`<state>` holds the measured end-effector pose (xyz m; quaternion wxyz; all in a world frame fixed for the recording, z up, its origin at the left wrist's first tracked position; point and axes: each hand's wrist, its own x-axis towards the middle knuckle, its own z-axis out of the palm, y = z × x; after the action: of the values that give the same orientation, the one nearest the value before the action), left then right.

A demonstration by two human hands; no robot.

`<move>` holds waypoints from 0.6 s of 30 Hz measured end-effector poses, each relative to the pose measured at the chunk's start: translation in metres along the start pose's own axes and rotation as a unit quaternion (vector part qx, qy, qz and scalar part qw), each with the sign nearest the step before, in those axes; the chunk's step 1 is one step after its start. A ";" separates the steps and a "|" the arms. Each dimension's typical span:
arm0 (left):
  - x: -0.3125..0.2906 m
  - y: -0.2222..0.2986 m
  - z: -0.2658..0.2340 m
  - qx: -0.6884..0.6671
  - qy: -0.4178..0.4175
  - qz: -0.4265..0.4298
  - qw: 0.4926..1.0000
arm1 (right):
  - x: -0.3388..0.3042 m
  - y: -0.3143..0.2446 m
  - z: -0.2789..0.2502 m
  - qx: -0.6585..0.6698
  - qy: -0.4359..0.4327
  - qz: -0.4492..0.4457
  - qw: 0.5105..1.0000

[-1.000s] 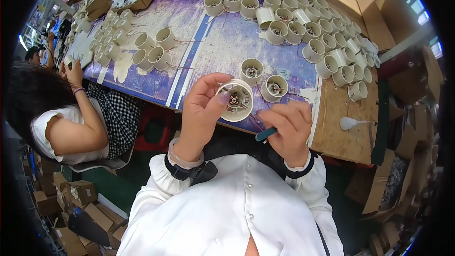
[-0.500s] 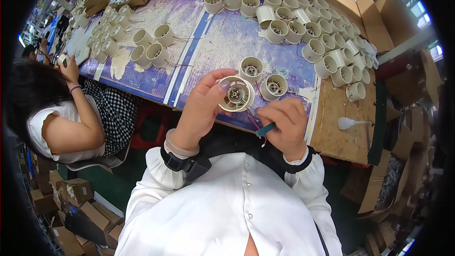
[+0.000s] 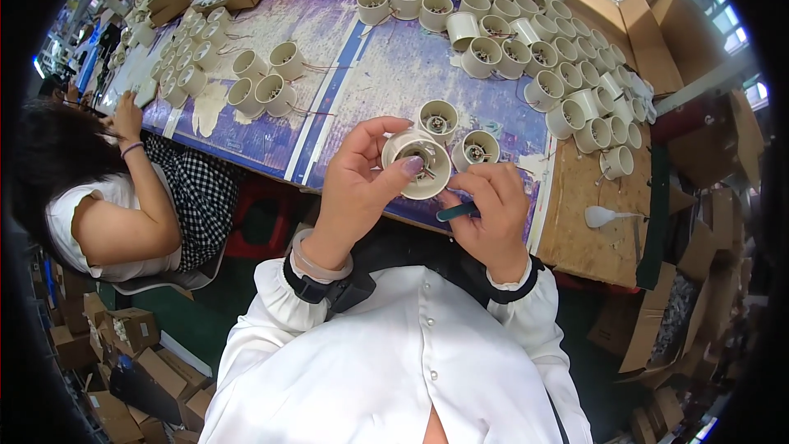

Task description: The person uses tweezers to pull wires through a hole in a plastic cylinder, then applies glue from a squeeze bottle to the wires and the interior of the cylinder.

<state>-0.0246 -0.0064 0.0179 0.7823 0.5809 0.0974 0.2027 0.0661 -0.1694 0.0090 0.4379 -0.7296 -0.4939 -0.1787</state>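
My left hand is closed round a cream cylindrical cup, its thumb pressing over the rim. The cup is tilted, and some metal and wired parts show inside. Tucked in my right hand is a slim teal-handled tool; its working end is hidden. The right fingertips meet the cup's lower right edge, where I cannot make out what they pinch. Just beyond stand two similar cups, one upright behind and one to the right, both with parts inside.
Many cream cups crowd the far right of the purple-covered table. Four-sided groups of cups with red wires stand left. A white squeeze bottle lies on bare wood at right. A co-worker sits at left.
The cup in my left hand has tilted, its opening now turned more toward me. My right hand has moved up against it, and the teal tool has swung flatter.
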 end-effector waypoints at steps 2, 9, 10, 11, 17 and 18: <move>-0.001 0.000 0.000 0.000 0.000 0.005 1.000 | -0.001 0.000 0.003 -0.002 0.005 0.000 1.000; -0.002 -0.003 0.001 0.013 -0.005 0.014 1.000 | -0.007 -0.001 0.009 0.063 -0.001 0.083 0.995; -0.002 -0.003 0.001 0.018 -0.004 0.015 1.000 | -0.008 -0.001 0.009 0.063 -0.001 0.082 0.995; -0.003 -0.003 0.001 0.023 -0.004 0.015 1.000 | -0.008 -0.001 0.009 0.065 -0.005 0.088 0.994; -0.006 -0.004 0.004 0.121 0.017 0.038 0.992 | -0.017 0.002 0.016 0.142 -0.019 0.165 0.976; -0.005 -0.004 0.004 0.107 0.015 0.038 0.993 | -0.017 0.002 0.017 0.142 -0.019 0.165 0.976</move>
<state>-0.0269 -0.0131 0.0154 0.7058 0.6615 0.1085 0.2292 0.0571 -0.1657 -0.0129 0.5512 -0.7348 -0.3949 -0.0183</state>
